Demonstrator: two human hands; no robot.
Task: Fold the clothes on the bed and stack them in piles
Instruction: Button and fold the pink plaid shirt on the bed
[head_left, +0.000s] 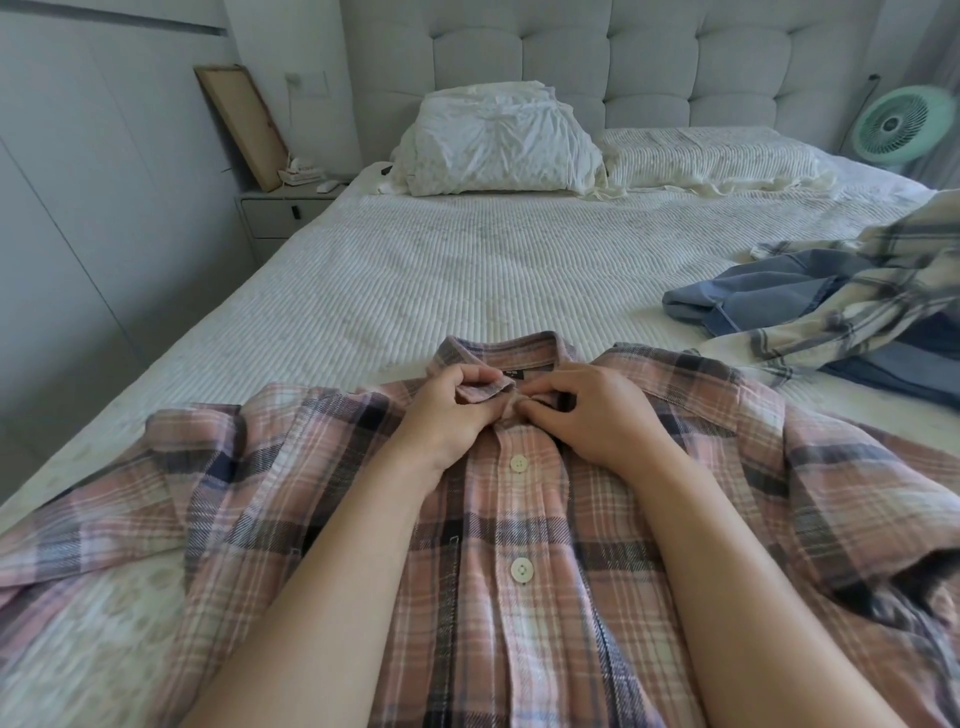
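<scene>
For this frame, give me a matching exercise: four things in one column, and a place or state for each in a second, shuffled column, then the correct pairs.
Things
1. pink plaid shirt
2. blue garment
3. white pillow
4. green fan

Places or states
A. against the headboard, at the far end of the bed
B. spread flat nearest the camera, its collar pinched by the left hand and the right hand
C. off the bed, at the far right
D. crumpled on the right of the bed, partly under a pale plaid shirt

Pairs: 1-B, 2-D, 3-A, 4-C

Both hands (524, 410) pinch plaid shirt (519, 545) collar (buttoned).
</scene>
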